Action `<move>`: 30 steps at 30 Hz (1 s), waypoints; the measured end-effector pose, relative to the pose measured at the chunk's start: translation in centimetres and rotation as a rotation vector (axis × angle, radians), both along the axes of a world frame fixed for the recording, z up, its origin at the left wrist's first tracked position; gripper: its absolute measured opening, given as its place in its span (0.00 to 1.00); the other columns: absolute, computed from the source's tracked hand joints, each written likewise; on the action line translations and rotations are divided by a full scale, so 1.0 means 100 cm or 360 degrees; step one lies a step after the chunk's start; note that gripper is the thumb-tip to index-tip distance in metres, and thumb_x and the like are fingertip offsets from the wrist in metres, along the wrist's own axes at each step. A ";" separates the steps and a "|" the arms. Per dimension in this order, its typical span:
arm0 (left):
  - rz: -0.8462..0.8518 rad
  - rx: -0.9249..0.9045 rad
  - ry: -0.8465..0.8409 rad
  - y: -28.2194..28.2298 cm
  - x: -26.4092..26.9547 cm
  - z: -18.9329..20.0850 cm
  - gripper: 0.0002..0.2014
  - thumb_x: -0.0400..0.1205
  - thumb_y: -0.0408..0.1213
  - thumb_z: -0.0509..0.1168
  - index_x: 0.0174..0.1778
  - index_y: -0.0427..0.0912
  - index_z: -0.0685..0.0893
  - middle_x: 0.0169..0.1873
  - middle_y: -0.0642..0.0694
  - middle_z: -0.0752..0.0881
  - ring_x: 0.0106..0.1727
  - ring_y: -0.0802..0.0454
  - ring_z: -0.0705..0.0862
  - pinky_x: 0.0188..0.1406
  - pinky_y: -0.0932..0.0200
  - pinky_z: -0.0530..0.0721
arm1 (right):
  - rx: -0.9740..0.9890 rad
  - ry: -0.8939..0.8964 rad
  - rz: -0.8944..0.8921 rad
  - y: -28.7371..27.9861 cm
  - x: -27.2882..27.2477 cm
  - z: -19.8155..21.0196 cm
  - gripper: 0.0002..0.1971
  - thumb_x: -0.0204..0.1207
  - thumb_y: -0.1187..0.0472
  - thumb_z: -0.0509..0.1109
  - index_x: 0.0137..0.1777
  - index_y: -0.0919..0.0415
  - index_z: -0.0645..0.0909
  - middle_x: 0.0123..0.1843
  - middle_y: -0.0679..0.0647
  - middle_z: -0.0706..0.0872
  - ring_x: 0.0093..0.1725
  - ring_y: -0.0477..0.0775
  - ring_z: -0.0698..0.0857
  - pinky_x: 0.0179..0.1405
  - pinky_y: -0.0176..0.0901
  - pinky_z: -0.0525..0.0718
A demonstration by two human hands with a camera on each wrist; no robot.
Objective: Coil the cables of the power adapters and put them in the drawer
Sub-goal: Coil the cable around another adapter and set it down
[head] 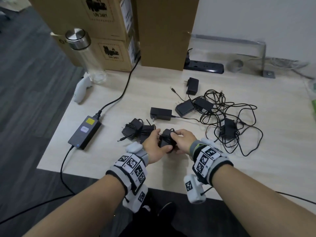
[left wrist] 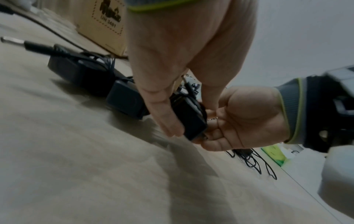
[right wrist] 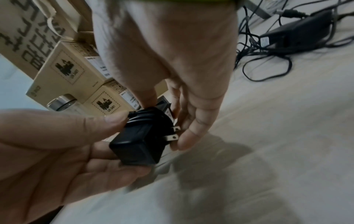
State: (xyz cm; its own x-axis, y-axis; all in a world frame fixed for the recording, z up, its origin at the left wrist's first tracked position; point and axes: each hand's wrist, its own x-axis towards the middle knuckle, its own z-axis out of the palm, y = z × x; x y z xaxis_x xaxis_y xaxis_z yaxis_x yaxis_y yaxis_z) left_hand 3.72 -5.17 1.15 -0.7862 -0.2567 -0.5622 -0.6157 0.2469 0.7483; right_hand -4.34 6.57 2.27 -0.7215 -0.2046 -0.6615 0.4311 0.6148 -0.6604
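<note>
Both hands hold one black power adapter (head: 166,140) just above the light wooden table (head: 119,161); its cable is wound round the body. My left hand (head: 154,145) grips it from the left, thumb on the coil in the right wrist view. My right hand (head: 183,140) holds its far end, fingers by the metal prongs (right wrist: 172,137). The same adapter (left wrist: 191,119) (right wrist: 138,141) shows in both wrist views. Two coiled adapters (head: 133,130) lie just left of the hands. Several uncoiled adapters (head: 185,107) and tangled cables (head: 239,117) lie to the right. No drawer is in view.
A large power brick (head: 85,132) with a yellow label lies at the left, its cord running off the front edge. A glass bottle (head: 85,53), cardboard boxes (head: 109,40) and a power strip (head: 205,66) stand at the back. A white controller (head: 82,89) lies near the bottle.
</note>
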 end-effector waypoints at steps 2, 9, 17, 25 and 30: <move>-0.0115 -0.0179 -0.0041 -0.003 0.000 0.004 0.44 0.73 0.49 0.75 0.82 0.50 0.59 0.62 0.45 0.84 0.62 0.44 0.84 0.67 0.48 0.80 | -0.0005 -0.0012 -0.0015 -0.002 0.001 -0.003 0.10 0.80 0.52 0.66 0.57 0.56 0.79 0.53 0.61 0.86 0.50 0.65 0.88 0.45 0.59 0.90; -0.0254 -0.0461 -0.0034 -0.007 -0.003 0.004 0.40 0.76 0.49 0.73 0.81 0.50 0.61 0.64 0.45 0.84 0.63 0.46 0.83 0.65 0.55 0.78 | 0.0029 0.0019 -0.0041 -0.007 0.002 -0.009 0.10 0.80 0.54 0.65 0.58 0.55 0.79 0.50 0.60 0.87 0.40 0.63 0.86 0.43 0.57 0.88; -0.0373 -0.0504 -0.0037 -0.001 -0.011 0.003 0.38 0.77 0.50 0.71 0.80 0.48 0.62 0.65 0.46 0.83 0.61 0.46 0.84 0.62 0.55 0.79 | 0.0148 0.0158 -0.0070 -0.002 0.001 -0.022 0.09 0.78 0.50 0.66 0.55 0.49 0.80 0.47 0.51 0.86 0.48 0.58 0.85 0.55 0.47 0.84; -0.0448 -0.0843 -0.0070 -0.004 -0.014 0.003 0.35 0.74 0.59 0.68 0.75 0.51 0.67 0.56 0.47 0.87 0.55 0.45 0.86 0.57 0.49 0.84 | 0.0200 0.0179 0.0014 0.003 0.000 -0.020 0.14 0.79 0.50 0.66 0.62 0.51 0.80 0.51 0.50 0.83 0.51 0.55 0.82 0.55 0.41 0.80; -0.0579 -0.1176 -0.0059 -0.007 -0.025 0.022 0.26 0.77 0.61 0.65 0.65 0.49 0.75 0.52 0.46 0.87 0.52 0.44 0.86 0.51 0.52 0.85 | 0.0211 0.0155 0.0017 0.007 -0.003 -0.015 0.14 0.77 0.46 0.66 0.60 0.47 0.78 0.54 0.53 0.86 0.51 0.60 0.86 0.53 0.48 0.85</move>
